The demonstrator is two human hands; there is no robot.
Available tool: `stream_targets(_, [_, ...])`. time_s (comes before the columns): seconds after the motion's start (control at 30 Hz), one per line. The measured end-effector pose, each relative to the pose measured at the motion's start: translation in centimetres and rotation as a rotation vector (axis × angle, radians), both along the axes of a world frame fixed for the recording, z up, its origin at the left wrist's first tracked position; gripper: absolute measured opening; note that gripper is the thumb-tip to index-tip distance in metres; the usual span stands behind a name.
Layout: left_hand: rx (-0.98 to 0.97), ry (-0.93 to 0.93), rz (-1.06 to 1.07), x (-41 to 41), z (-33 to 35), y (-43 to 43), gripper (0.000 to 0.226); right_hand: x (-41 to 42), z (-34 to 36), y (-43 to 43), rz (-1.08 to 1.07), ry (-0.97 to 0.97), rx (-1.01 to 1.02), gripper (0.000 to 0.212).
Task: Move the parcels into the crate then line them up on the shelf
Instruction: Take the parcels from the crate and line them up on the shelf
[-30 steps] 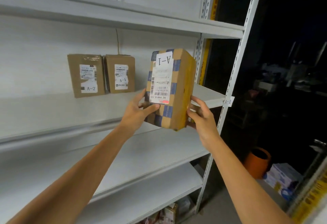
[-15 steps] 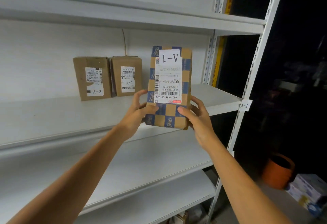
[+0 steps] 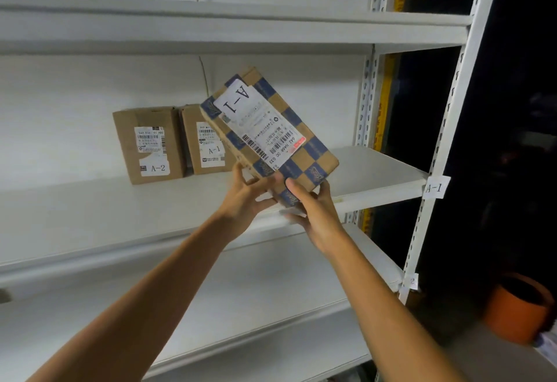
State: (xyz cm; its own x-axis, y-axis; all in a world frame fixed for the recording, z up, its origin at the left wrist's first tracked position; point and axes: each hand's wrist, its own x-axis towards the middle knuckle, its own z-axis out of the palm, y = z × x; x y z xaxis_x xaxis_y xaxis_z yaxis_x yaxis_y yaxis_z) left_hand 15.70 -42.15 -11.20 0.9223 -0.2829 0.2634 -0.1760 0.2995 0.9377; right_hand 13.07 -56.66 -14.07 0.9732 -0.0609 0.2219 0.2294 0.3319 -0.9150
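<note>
The fingers [image 3: 237, 172] of the left hand [image 3: 247, 200] curl round the lower left corner of the checkered parcel [image 3: 271, 128], whose label reads A-1. The right hand [image 3: 316, 216] grips its bottom edge, thumb on the front. The parcel is in the air, tilted with its top leaning left, in front of the middle shelf [image 3: 376, 170]. Behind it on that shelf, the brown A-2 parcel [image 3: 149, 145] and the brown A-1 parcel [image 3: 205, 146] stand upright side by side at the wall. A paper tag [image 3: 434, 188] marked A-1 sits on the rack post [image 3: 470, 50], and an orange pot [image 3: 515, 309] stands low at the right.
</note>
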Motion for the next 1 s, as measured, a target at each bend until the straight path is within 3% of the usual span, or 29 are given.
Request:
stream_targets(0.27, [-0.168, -0.044, 0.152, 4.3, 1.3, 4.7, 0.092, 3.0, -0.6, -1.7, -0.092, -0.026, 0.162, 0.038])
stream_targets(0.37, [-0.163, -0.048, 0.123, 5.8, 1.4, 5.3, 0.089, 4.7, 0.2, -0.5, -0.149, 0.022, 0.229, 0.052])
stream_targets(0.47, [-0.232, -0.053, 0.14, 7.6, 1.4, 4.7, 0.073, 6.8, 1.5, 0.9, -0.071, 0.067, 0.283, 0.038])
stream_targets(0.57, [-0.263, -0.063, 0.124, 10.0, 1.4, 4.6, 0.074, 9.3, 2.8, 2.0, -0.017, 0.086, 0.357, 0.046])
stream_targets(0.7, [-0.104, -0.051, 0.072, 12.6, 0.7, 4.1, 0.08, 12.3, 3.7, 3.7, 0.036, 0.058, 0.34, 0.052])
stream_targets(0.8, [0.077, -0.122, 0.06, 14.5, 0.2, 4.0, 0.066, 14.3, 3.4, 4.0, 0.045, -0.018, 0.381, 0.065])
stream_targets(0.93, [0.027, -0.225, 0.204, 17.1, 0.4, 4.6, 0.084, 16.5, 3.0, 2.6, -0.016, -0.061, 0.373, 0.063])
stream_targets(1.0, [0.104, -0.353, 0.275, 18.8, 0.8, 4.7, 0.087, 17.6, 2.8, 1.8, -0.071, -0.061, 0.322, 0.059])
